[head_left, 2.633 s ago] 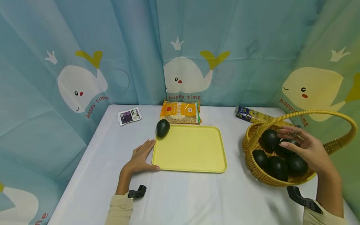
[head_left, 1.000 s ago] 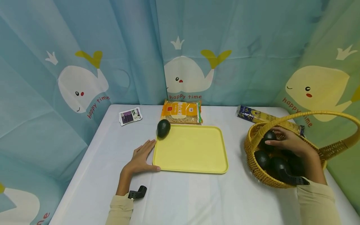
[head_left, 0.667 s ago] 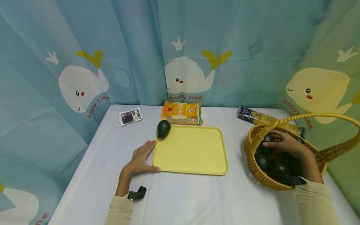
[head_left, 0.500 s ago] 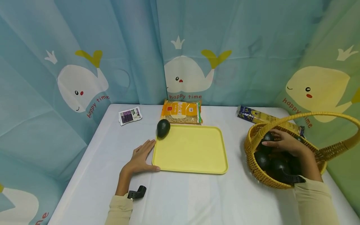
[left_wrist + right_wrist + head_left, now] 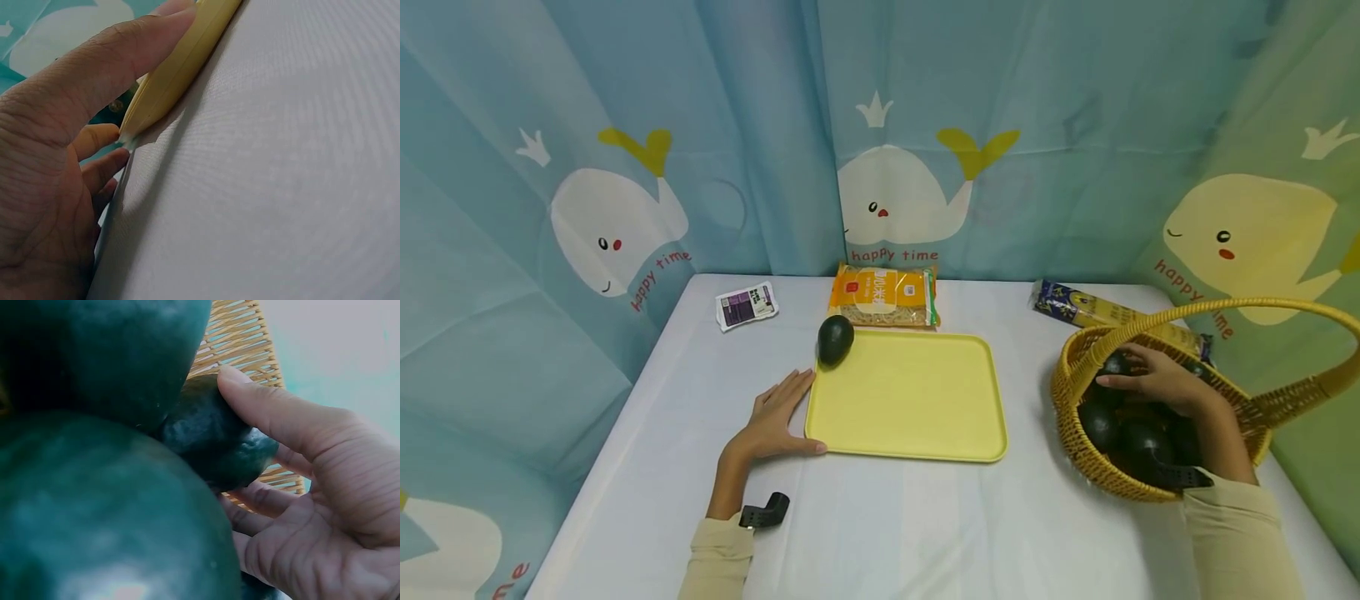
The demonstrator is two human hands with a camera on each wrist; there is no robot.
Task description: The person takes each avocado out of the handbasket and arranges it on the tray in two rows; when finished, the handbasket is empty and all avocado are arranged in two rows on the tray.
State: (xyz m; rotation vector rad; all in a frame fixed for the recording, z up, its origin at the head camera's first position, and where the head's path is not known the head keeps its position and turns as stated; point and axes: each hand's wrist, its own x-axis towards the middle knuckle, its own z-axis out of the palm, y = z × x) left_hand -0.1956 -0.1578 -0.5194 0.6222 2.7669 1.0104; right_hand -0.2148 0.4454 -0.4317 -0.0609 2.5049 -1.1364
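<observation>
In the head view my left hand (image 5: 772, 422) lies at the left edge of a yellow tray (image 5: 910, 400), fingers extended. The left wrist view has the thumb (image 5: 159, 40) against the tray's side. One dark green avocado (image 5: 836, 340) rests at the tray's back left corner. My right hand (image 5: 1172, 385) is down inside a wicker basket (image 5: 1070, 433) on the right. Its thumb and fingers grip an avocado (image 5: 206, 422) at the basket's far side, still among the others. Several more avocados (image 5: 1142, 446) fill the basket, partly hidden under the wrist and sleeve.
The basket's tall handle (image 5: 1217, 307) arches over the right hand. Behind the tray lies an orange bag of grain (image 5: 883, 297). A purple and white packet (image 5: 747, 307) sits at the back left. A blue and yellow long packet (image 5: 1090, 310) lies behind the basket.
My right hand has come down from over the basket and taken hold of an avocado at its far side; over the last half second it barely moves. The left hand stays at the tray.
</observation>
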